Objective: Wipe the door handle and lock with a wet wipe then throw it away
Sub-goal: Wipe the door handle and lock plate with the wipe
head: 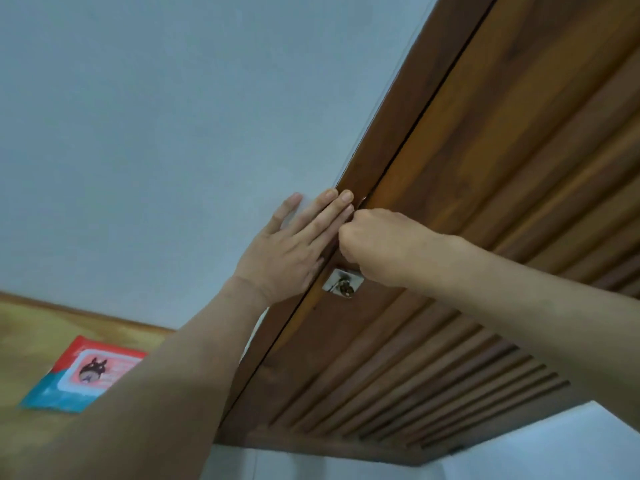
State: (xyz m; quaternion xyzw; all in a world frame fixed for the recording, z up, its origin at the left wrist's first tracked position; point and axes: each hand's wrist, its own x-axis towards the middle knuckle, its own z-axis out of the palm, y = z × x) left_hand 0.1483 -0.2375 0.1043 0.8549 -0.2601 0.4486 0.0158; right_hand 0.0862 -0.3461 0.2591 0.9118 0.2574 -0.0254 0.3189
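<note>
**Hands at the wooden door, near the lock**

Lying on the yellowish wooden surface at the far left is a red and teal wet wipe pack, flat, with a dark cartoon figure on its label. It is well apart from both hands.

The left hand is pressed flat against the pale wall and the brown door frame, with straight fingers close together. Something pale and thin shows under these fingers, but I cannot tell if it is the wipe.

Just below the two hands sits the metal lock on the door, a small silver plate with a keyhole part. No hand covers it.

The right hand is curled into a fist and touches the left fingertips at the door edge. What it holds inside the fist is hidden, so I cannot tell. The door has horizontal wooden slats on the right side.
</note>
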